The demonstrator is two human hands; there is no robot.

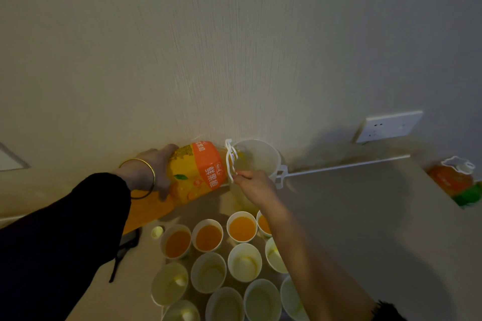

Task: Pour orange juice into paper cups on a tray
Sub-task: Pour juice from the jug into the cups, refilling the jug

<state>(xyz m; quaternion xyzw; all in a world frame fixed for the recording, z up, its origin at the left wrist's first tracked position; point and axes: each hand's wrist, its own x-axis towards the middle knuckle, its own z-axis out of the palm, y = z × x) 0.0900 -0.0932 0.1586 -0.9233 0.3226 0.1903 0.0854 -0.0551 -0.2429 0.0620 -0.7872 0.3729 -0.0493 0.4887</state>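
Note:
A large orange juice bottle [200, 169] with an orange label lies tilted nearly level above the table. My left hand [154, 167], with a gold bangle on the wrist, grips its lower end. My right hand [250, 180] pinches the white carry handle [230, 161] at the neck. The bottle's mouth points into a white round container [260, 156] by the wall. Below stand several paper cups packed close together. Those in the far row, such as this cup [241, 227], hold orange juice. The nearer ones, like this cup [208, 272], look pale inside. I cannot make out a tray rim.
A pale bottle cap [157, 231] lies left of the cups, next to a black phone [127, 242]. A second juice bottle [453, 180] stands at the far right. A wall socket [388, 126] sits above a thin white rail [347, 165]. The wall is close behind.

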